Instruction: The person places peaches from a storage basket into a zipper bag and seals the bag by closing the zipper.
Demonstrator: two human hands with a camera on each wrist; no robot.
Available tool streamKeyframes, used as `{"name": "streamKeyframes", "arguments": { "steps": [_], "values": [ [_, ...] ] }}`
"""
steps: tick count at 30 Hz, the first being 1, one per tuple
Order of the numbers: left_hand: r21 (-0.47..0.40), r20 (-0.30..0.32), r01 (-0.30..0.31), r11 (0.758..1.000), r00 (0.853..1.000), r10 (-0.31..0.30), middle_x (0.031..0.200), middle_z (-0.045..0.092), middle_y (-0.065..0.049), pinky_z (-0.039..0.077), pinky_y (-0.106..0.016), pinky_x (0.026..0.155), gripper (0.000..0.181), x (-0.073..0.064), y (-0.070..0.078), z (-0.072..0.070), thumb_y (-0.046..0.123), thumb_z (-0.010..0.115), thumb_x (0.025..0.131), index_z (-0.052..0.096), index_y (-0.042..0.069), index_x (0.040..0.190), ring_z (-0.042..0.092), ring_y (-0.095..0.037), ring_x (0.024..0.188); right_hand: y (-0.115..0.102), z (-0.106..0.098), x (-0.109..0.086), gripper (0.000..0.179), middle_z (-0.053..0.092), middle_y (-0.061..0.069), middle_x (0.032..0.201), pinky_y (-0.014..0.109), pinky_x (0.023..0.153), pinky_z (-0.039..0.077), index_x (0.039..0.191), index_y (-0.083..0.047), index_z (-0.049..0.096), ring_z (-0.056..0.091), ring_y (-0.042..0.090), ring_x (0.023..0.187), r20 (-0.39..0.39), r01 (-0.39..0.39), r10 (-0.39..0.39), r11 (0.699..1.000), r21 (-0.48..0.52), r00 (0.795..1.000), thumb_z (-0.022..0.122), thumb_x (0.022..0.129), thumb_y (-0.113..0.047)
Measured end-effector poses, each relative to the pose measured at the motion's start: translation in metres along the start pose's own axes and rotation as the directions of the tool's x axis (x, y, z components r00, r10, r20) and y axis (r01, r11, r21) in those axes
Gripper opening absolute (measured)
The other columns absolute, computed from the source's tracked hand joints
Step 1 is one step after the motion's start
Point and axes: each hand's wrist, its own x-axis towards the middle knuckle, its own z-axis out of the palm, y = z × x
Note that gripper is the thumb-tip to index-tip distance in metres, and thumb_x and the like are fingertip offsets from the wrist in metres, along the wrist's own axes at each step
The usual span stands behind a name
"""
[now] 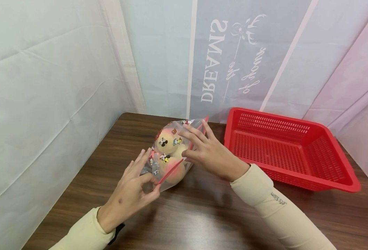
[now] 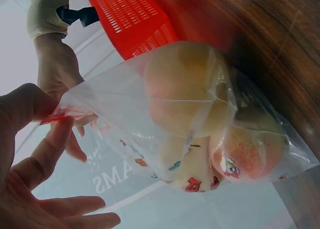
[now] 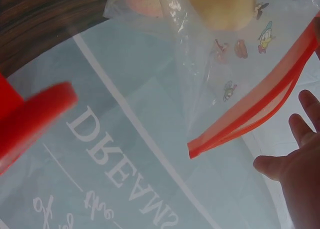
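A clear zip bag (image 1: 156,170) printed with cartoon figures stands on the table, with a red zip strip (image 1: 171,171) along its mouth. Inside it are yellow-pink peaches (image 2: 182,84), packed together toward the bottom. My left hand (image 1: 129,191) pinches the near end of the strip between thumb and index finger, its other fingers stretched along the bag's side. Farther along the strip, my right hand (image 1: 210,152) holds the edge at thumb and index finger. Its remaining fingers (image 3: 272,166) spread out past the strip. In the right wrist view the strip's two edges bow slightly apart.
A red perforated plastic basket (image 1: 336,156) stands on the right of the dark wood-grain table (image 1: 109,163). A printed cloth backdrop (image 1: 165,62) hangs behind the table's far edge, and pale cloth (image 1: 56,86) lines the left side.
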Motion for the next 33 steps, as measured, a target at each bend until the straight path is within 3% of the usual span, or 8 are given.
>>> {"name": "streamKeyframes", "arguments": {
  "steps": [11, 19, 26, 33],
  "values": [
    [-0.006, -0.006, -0.048, 0.999, 0.999, 0.048, 0.148, 0.047, -0.022, 0.042, -0.077, 0.095, 0.026, 0.005, 0.003, 0.005, 0.001, 0.084, 0.066, 0.064, 0.017, 0.063, 0.043, -0.044, 0.136, 0.001, -0.001, 0.002, 0.015, 0.049, 0.015, 0.145, 0.070, 0.117, 0.018, 0.092, -0.025, 0.073, 0.035, 0.034, 0.142, 0.009, 0.031, -0.031, 0.999, -0.032, 0.999, 0.084, 0.082, -0.024],
    [-0.036, -0.014, -0.061, 0.998, 0.998, 0.061, 0.149, 0.045, -0.022, 0.041, -0.078, 0.095, 0.027, 0.005, 0.003, 0.006, -0.001, 0.084, 0.066, 0.063, 0.017, 0.062, 0.041, -0.043, 0.137, 0.011, -0.003, 0.001, 0.025, 0.048, 0.015, 0.143, 0.072, 0.114, 0.022, 0.095, -0.026, 0.074, 0.035, 0.035, 0.142, 0.021, 0.061, -0.060, 0.998, -0.010, 0.998, 0.086, 0.078, -0.013],
    [-0.054, -0.030, -0.074, 0.996, 0.997, 0.073, 0.149, 0.045, -0.023, 0.041, -0.079, 0.094, 0.028, 0.004, 0.002, 0.008, -0.001, 0.081, 0.066, 0.061, 0.018, 0.062, 0.041, -0.043, 0.137, 0.016, -0.006, 0.000, 0.026, 0.050, 0.016, 0.140, 0.071, 0.117, 0.017, 0.097, -0.026, 0.074, 0.036, 0.036, 0.141, 0.030, 0.055, -0.055, 0.998, 0.012, 0.998, 0.084, 0.080, -0.010],
    [-0.061, -0.038, -0.081, 0.995, 0.996, 0.079, 0.149, 0.045, -0.023, 0.041, -0.078, 0.094, 0.028, 0.003, 0.002, 0.008, -0.001, 0.081, 0.066, 0.060, 0.018, 0.062, 0.041, -0.042, 0.138, 0.020, -0.007, -0.001, 0.024, 0.051, 0.016, 0.139, 0.073, 0.115, 0.019, 0.096, -0.025, 0.074, 0.035, 0.036, 0.141, 0.026, 0.037, -0.038, 0.999, 0.030, 0.999, 0.084, 0.080, -0.010]
  ]
}}
